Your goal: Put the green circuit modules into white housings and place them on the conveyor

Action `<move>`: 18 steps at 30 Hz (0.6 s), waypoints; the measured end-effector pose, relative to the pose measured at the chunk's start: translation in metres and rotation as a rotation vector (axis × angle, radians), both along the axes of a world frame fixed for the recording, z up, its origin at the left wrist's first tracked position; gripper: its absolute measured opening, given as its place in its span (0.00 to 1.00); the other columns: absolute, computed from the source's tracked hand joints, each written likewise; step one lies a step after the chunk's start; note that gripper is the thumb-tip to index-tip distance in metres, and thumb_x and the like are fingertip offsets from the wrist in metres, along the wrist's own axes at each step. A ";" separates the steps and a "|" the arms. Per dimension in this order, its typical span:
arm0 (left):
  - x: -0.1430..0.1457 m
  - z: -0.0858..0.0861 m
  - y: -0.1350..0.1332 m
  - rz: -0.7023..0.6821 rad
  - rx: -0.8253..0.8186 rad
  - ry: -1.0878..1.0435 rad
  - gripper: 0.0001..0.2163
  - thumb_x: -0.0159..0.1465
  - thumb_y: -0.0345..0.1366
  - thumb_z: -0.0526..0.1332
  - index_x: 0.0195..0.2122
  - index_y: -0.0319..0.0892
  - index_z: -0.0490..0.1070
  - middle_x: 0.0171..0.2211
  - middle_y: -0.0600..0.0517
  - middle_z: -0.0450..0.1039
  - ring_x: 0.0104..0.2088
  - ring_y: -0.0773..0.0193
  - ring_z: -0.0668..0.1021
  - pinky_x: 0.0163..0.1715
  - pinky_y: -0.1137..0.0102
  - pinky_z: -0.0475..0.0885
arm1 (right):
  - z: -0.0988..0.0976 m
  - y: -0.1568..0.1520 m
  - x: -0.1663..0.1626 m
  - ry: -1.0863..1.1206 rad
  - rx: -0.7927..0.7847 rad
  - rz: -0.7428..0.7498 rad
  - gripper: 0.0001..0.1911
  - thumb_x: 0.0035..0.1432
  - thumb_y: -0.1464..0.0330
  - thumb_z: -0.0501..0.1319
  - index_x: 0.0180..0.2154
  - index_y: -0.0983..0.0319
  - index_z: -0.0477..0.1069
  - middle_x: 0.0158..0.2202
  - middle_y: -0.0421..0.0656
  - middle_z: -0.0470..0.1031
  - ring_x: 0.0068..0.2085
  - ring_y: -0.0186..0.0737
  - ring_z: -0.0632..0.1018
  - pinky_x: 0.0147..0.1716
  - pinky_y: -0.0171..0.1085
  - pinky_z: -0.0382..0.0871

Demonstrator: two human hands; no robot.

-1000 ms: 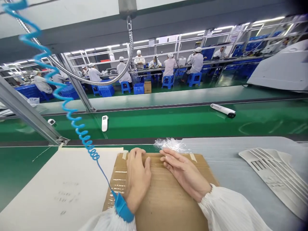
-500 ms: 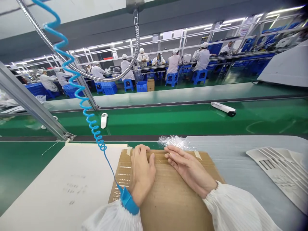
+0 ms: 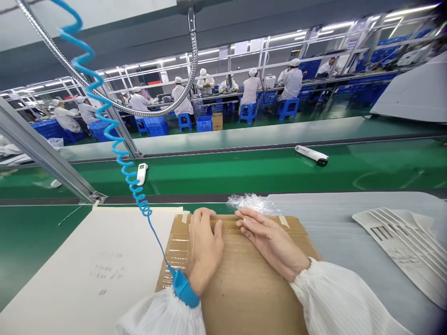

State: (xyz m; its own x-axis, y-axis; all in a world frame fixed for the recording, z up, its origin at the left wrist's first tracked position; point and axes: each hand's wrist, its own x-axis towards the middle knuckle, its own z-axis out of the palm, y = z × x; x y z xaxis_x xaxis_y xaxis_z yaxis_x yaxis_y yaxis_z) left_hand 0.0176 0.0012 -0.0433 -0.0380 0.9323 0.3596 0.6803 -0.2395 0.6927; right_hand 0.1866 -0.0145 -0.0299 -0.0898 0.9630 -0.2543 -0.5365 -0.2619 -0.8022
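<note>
A flat sheet of brown cardboard (image 3: 251, 288) lies in front of me, with bits of pale tape at its far corners. My left hand (image 3: 205, 244) rests on its left half, fingers extended toward the far edge, thumb apart, holding nothing. A blue wrist strap (image 3: 185, 289) circles that wrist, tied to a coiled blue cord (image 3: 118, 149). My right hand (image 3: 270, 239) lies on its side over the right half, fingers stretched out and nothing in them. Crumpled clear plastic (image 3: 251, 202) sits just past the fingertips.
A white sheet (image 3: 104, 260) with faint marks lies left, a grey mat (image 3: 335, 237) right with a ribbed printed piece (image 3: 401, 246) on it. Two white handheld devices, one left (image 3: 141, 174) and one right (image 3: 312, 155), ride the green belt (image 3: 216, 172). People in white work beyond.
The two white devices on the green belt have shifted left. My hands keep the same pose on the cardboard; the view has moved slightly.
</note>
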 end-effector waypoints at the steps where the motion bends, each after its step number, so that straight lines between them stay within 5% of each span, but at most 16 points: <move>1: 0.000 0.000 0.000 0.002 0.003 0.003 0.07 0.63 0.26 0.57 0.40 0.44 0.68 0.44 0.47 0.70 0.46 0.55 0.73 0.50 0.57 0.68 | 0.000 0.000 0.000 -0.003 0.000 0.003 0.13 0.53 0.67 0.72 0.42 0.59 0.79 0.51 0.44 0.78 0.46 0.37 0.78 0.50 0.36 0.71; 18: 0.001 0.001 -0.001 -0.002 0.012 -0.050 0.07 0.63 0.26 0.57 0.39 0.43 0.68 0.43 0.47 0.71 0.46 0.55 0.74 0.50 0.56 0.69 | -0.002 0.002 0.001 0.022 0.011 0.019 0.13 0.54 0.68 0.72 0.43 0.58 0.79 0.50 0.42 0.78 0.46 0.34 0.77 0.50 0.33 0.71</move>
State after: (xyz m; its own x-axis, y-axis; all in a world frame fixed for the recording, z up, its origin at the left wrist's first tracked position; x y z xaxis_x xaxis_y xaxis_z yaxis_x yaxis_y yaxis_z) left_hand 0.0184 0.0002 -0.0423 -0.0549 0.9279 0.3687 0.6444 -0.2492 0.7230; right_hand 0.1880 -0.0129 -0.0322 -0.1134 0.9638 -0.2414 -0.5491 -0.2633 -0.7932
